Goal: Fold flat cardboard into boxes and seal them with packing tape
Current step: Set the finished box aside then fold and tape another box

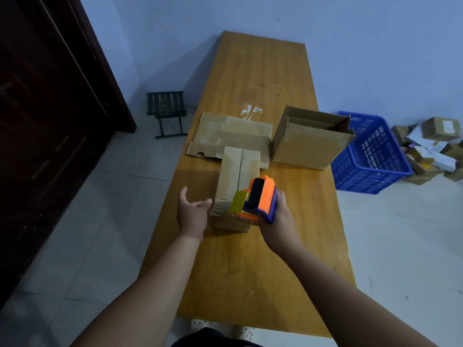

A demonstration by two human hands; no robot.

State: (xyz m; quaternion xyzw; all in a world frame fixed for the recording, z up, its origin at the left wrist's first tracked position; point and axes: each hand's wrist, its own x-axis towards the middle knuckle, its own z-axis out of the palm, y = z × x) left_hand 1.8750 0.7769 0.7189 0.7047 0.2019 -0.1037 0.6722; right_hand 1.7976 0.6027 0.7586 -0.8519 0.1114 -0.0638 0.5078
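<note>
orange and blue tape dispenser (260,199) with black roller; plain brown cardboard box (235,171); honey-yellow wood-grain table (250,271); blue lattice-patterned basket (370,156); pale blue wall (350,46); dark brown door (37,121).

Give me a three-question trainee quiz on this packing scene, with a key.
1. True or false: the right hand grips the tape dispenser.
2. The left hand is: A) open, fingertips at the small closed box; B) gripping the dispenser; C) out of view.
3. How many open-topped cardboard boxes stand on the table?
Key: 1 true; 2 A; 3 one.
</note>
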